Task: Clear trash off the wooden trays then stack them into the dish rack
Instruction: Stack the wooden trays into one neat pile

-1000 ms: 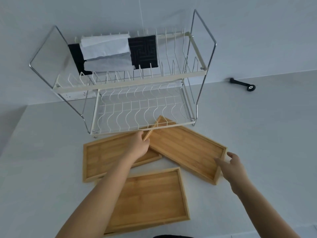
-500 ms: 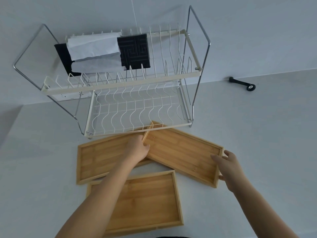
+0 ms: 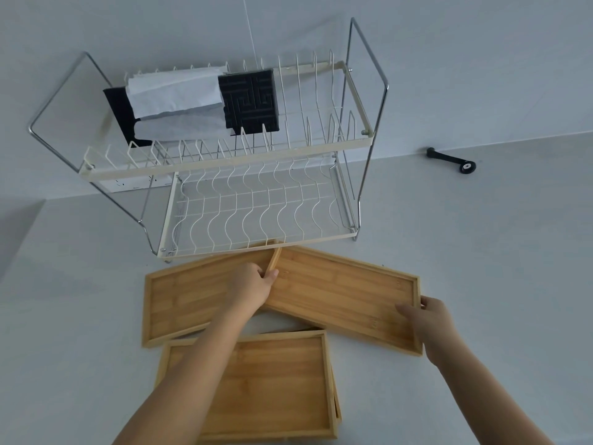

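Three bare wooden trays lie on the white counter before a two-tier wire dish rack [image 3: 256, 231]. My left hand [image 3: 252, 285] grips the left short edge of the right tray [image 3: 340, 293], which overlaps the left tray [image 3: 186, 300]. On that same tray's right short edge my right hand [image 3: 426, 319] is closed, thumb over the rim. The near tray [image 3: 263, 383] sits under my left forearm, with another tray's edge showing beneath its right side. No trash shows on any tray.
The rack's upper tier holds a black patterned block [image 3: 248, 102] and crumpled white paper [image 3: 175, 94]; its lower tier holds nothing. A small black tool [image 3: 451, 159] lies by the wall at the right. Bare counter [image 3: 481, 252] spreads on both sides.
My right hand has gone from open beside the right tray's end to gripping it. My left hand stays on the tray's other end. The view has shifted slightly.
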